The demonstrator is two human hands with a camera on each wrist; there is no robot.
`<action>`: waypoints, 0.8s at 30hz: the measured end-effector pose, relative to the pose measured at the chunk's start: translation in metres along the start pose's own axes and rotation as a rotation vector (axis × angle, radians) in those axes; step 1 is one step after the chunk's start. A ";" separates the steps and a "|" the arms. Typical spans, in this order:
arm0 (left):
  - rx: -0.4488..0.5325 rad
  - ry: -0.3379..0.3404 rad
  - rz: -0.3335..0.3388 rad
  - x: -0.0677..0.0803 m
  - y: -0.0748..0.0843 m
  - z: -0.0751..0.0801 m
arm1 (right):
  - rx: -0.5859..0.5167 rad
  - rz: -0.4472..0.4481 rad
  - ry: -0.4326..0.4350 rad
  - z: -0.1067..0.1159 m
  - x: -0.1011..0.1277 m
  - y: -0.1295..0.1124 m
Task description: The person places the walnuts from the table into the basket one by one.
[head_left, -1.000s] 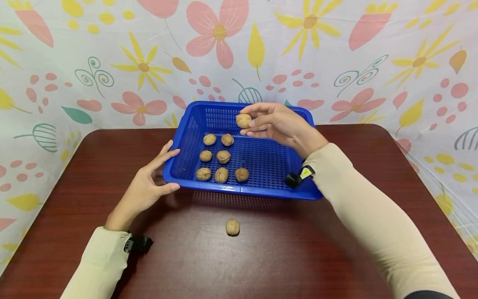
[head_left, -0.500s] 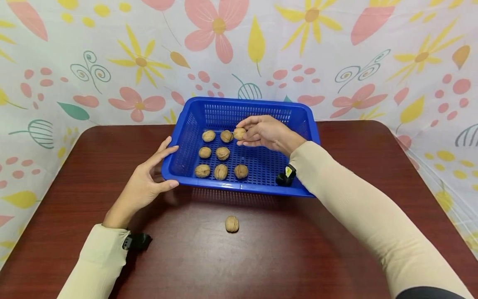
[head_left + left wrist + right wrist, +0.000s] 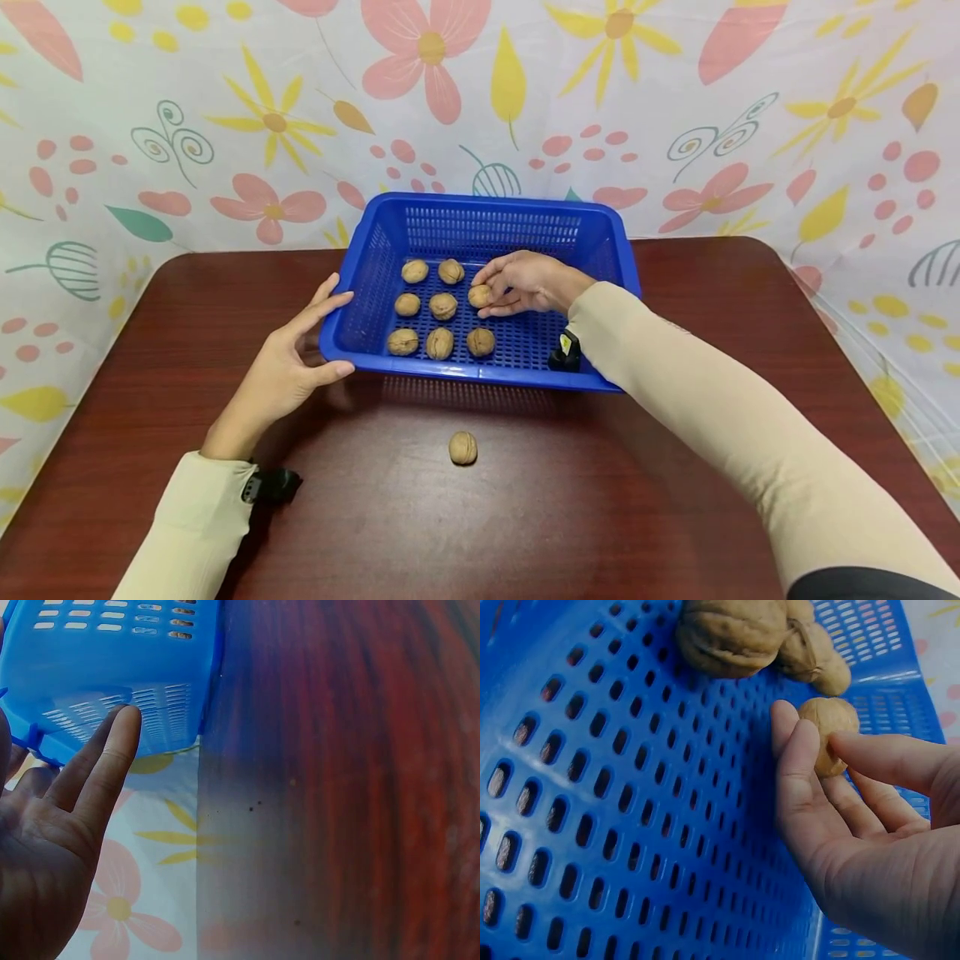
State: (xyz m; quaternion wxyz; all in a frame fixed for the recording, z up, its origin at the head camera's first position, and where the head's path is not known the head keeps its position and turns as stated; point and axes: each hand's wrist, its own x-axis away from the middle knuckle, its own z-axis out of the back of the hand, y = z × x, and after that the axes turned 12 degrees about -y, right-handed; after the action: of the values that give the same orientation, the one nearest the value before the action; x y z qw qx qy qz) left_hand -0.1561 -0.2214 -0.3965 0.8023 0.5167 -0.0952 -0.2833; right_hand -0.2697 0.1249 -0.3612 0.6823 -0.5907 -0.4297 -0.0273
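Inside the blue plastic basket (image 3: pixel 480 372), my right hand (image 3: pixel 528 283) pinches a walnut (image 3: pixel 480 296) between thumb and fingers. In the right wrist view that walnut (image 3: pixel 829 731) is low by the perforated floor; whether it touches the floor is unclear. Other walnuts lie in rows in the left half: two at the back, two in the middle including a wrinkled walnut (image 3: pixel 443 306), and three in front, ending with a darker walnut (image 3: pixel 481 342). My left hand (image 3: pixel 288 367) touches the basket's left rim and front-left corner, its fingers nearly straight along the outer wall (image 3: pixel 112 667).
One walnut (image 3: pixel 462 447) lies on the dark reddish-brown table (image 3: pixel 375 517) in front of the basket. A flower-patterned cloth (image 3: pixel 637 108) hangs behind the table. A small black device (image 3: pixel 566 352) is strapped at the right wrist, over the basket's right part.
My right hand has lowered the walnut from the basket's back rim height to beside the middle row. The left hand keeps its place on the basket. The view has shifted slightly.
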 end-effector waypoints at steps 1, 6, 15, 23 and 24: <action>-0.002 0.000 0.000 0.000 0.000 0.000 | 0.009 -0.006 0.002 0.000 -0.001 0.000; -0.007 0.001 -0.005 0.000 0.000 0.000 | 0.061 -0.023 0.009 -0.001 -0.001 0.000; -0.002 0.005 -0.006 0.001 0.002 0.000 | 0.111 -0.019 0.006 -0.002 0.002 -0.002; -0.003 0.002 -0.007 0.001 0.000 -0.001 | 0.147 -0.022 0.033 -0.002 0.011 -0.008; -0.001 0.001 -0.007 0.000 0.000 -0.001 | 0.152 -0.014 0.044 -0.001 0.013 -0.008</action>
State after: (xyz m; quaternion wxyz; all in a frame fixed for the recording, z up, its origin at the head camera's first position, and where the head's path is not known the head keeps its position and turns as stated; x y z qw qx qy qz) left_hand -0.1554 -0.2211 -0.3969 0.8017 0.5167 -0.0930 -0.2859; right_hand -0.2656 0.1272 -0.3467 0.7344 -0.5333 -0.4196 -0.0123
